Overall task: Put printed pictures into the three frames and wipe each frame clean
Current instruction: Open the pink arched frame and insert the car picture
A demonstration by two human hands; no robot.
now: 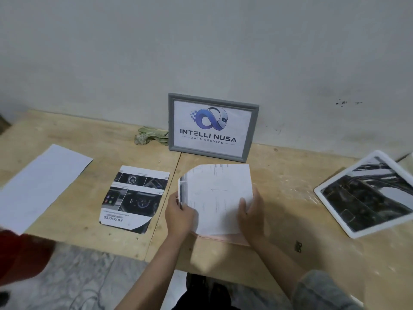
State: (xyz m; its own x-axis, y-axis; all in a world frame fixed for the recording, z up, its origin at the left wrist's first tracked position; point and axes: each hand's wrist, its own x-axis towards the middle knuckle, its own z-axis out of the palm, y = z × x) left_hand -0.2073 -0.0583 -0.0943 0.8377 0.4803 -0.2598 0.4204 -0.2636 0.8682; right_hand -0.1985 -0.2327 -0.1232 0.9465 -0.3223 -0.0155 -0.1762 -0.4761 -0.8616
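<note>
A printed sheet [218,195], blank side towards me, is lifted over the table's middle. My left hand [180,214] grips its left edge and my right hand [251,214] holds its lower right part. Under it lies something flat and pinkish [223,238]; I cannot tell what it is. A grey frame [171,121] with a logo picture stands against the wall. At the right, a white frame [335,217] with a dark picture lies tilted on the table. A printed car-interior picture [134,198] lies flat left of my hands.
A blank white sheet [42,186] lies at the table's left. A crumpled greenish cloth [152,135] sits by the wall beside the grey frame. A small dark metal piece [298,246] lies near the front edge. Something red [22,251] is at the lower left.
</note>
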